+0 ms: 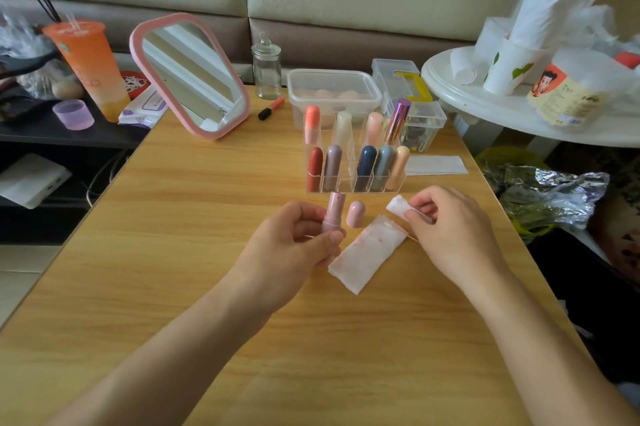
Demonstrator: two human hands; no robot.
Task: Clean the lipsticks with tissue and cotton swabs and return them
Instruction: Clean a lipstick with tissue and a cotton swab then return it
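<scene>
I judged wiping was in hand: the left hand [294, 238] gripped the uncapped pink lipstick [333, 214], and the right hand [446, 228] pinched a tissue scrap [398, 206]. The next move called for tissue to meet tube, then the cap [356, 213].

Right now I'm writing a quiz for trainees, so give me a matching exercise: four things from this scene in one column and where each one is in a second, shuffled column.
Things
1. uncapped pink lipstick
2. pink cap
3. folded tissue piece
4. purple metallic lipstick

Places
a. standing on the table, between the hands
b. back row of the clear organizer
c. gripped by the left hand
d. pinched by the right hand

Pairs: 1-c, 2-a, 3-d, 4-b
</scene>
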